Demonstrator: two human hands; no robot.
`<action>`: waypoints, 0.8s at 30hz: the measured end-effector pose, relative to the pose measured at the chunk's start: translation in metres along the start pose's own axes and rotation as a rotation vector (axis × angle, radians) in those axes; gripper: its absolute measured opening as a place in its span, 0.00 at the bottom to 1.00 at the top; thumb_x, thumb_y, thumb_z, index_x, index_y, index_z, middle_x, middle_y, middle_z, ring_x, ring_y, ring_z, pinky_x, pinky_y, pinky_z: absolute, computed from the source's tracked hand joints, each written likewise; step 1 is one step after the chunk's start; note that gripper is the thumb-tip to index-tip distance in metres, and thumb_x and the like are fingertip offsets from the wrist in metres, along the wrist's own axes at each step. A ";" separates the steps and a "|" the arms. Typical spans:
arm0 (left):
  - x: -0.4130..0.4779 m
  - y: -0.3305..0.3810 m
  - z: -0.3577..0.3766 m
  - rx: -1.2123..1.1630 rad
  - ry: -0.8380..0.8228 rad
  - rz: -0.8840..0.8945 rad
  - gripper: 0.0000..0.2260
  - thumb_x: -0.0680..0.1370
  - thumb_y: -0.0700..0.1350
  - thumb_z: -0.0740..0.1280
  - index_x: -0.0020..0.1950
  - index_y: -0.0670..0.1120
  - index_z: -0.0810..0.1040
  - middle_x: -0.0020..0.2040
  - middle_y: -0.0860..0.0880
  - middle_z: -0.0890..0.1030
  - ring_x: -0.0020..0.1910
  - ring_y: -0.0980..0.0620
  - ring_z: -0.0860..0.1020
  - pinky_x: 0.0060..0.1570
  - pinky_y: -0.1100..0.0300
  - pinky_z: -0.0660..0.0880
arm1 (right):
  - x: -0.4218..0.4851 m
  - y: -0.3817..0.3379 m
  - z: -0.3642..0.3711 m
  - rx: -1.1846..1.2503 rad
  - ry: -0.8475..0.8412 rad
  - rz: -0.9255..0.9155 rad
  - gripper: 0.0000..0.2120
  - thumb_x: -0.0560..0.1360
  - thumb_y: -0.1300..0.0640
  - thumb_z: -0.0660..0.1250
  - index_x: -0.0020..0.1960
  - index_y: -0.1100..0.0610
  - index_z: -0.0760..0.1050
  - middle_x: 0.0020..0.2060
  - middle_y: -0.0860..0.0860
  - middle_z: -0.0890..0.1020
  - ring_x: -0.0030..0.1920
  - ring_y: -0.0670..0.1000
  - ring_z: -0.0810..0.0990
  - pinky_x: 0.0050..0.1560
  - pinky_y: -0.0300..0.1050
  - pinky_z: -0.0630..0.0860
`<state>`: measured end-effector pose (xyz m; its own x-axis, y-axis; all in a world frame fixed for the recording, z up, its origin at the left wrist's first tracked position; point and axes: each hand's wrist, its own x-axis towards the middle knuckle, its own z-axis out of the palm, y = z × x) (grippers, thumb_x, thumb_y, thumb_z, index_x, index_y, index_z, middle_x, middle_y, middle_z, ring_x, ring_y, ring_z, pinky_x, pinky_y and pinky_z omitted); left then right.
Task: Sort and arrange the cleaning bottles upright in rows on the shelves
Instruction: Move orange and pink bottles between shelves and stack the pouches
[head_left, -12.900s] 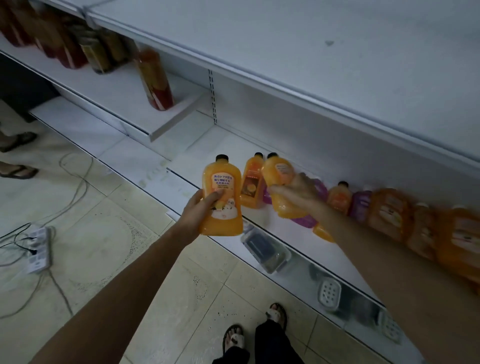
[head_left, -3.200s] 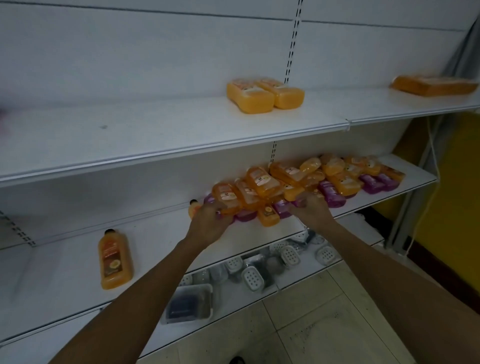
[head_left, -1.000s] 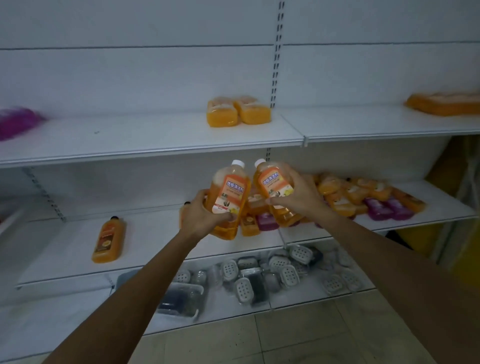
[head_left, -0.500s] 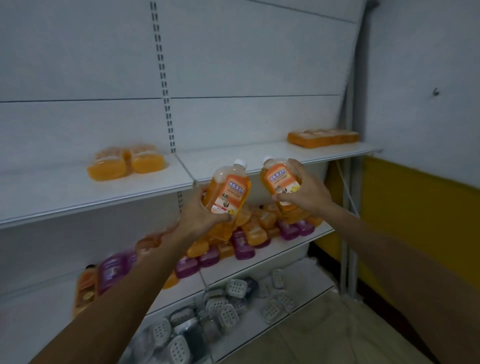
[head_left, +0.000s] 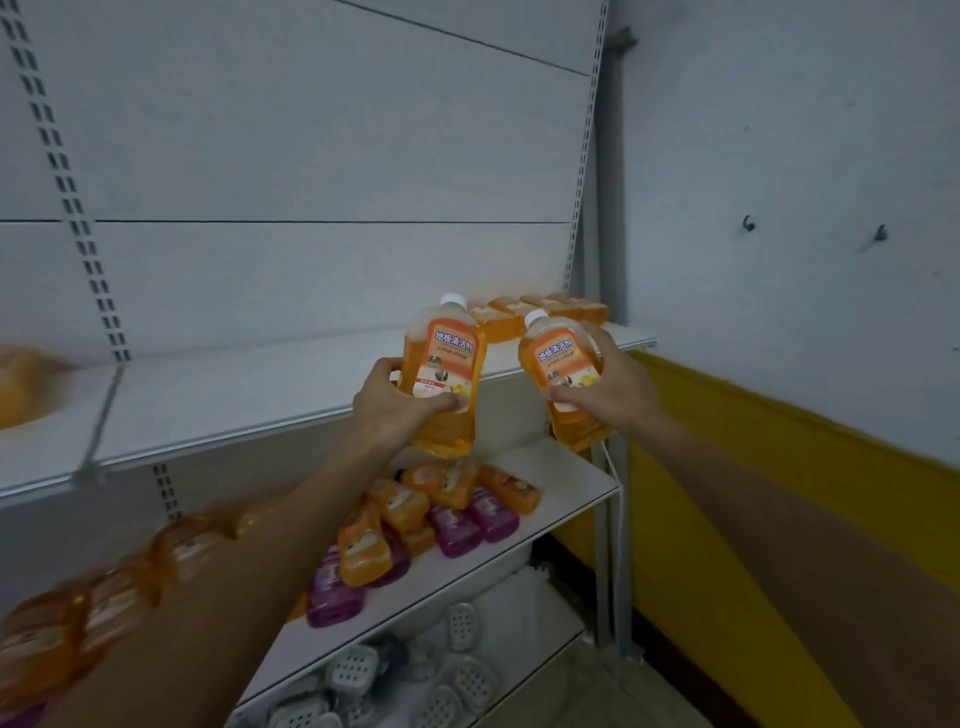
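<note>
Left hand (head_left: 388, 410) fingers (head_left: 387, 370) clasp left bottle (head_left: 449, 358); right hand (head_left: 615, 397), right bottle (head_left: 558, 358).

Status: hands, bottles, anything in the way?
Left hand grips left bottle; right hand grips right bottle. Both near upper shelf. Flat bottles at its right end.

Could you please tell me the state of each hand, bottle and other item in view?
left hand: grips the left orange bottle
left orange bottle: held near upright, cap on
right hand: grips the right orange bottle
right orange bottle: held tilted, cap on
orange bottles on the upper shelf: lying flat
pile of orange and purple bottles: lying jumbled on lower shelf
soap dishes: heaped on bottom shelf
</note>
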<state>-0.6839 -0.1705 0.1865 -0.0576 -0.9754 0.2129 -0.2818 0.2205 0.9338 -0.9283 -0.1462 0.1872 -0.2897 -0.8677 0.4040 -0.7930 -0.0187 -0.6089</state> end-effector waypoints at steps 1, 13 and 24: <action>0.008 0.001 0.011 -0.012 0.002 -0.005 0.35 0.65 0.49 0.77 0.67 0.46 0.67 0.61 0.46 0.76 0.53 0.49 0.75 0.50 0.55 0.74 | 0.008 0.012 -0.001 0.019 0.009 0.006 0.46 0.64 0.43 0.76 0.74 0.45 0.55 0.62 0.50 0.74 0.58 0.50 0.74 0.53 0.48 0.75; 0.189 0.015 0.138 0.006 -0.006 0.042 0.37 0.65 0.50 0.77 0.69 0.47 0.65 0.64 0.46 0.74 0.59 0.46 0.75 0.53 0.54 0.74 | 0.180 0.098 0.017 0.069 0.098 -0.042 0.43 0.65 0.47 0.77 0.73 0.48 0.57 0.62 0.50 0.74 0.59 0.53 0.75 0.52 0.46 0.74; 0.320 0.033 0.233 0.129 0.061 -0.022 0.33 0.69 0.55 0.73 0.69 0.46 0.65 0.65 0.47 0.73 0.60 0.48 0.75 0.47 0.61 0.70 | 0.348 0.169 0.022 0.063 0.052 -0.104 0.42 0.63 0.46 0.78 0.72 0.47 0.61 0.58 0.48 0.76 0.53 0.49 0.76 0.47 0.43 0.73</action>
<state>-0.9348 -0.4765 0.2180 0.0073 -0.9768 0.2140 -0.4032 0.1930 0.8945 -1.1515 -0.4617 0.2097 -0.2362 -0.8324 0.5013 -0.7857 -0.1399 -0.6026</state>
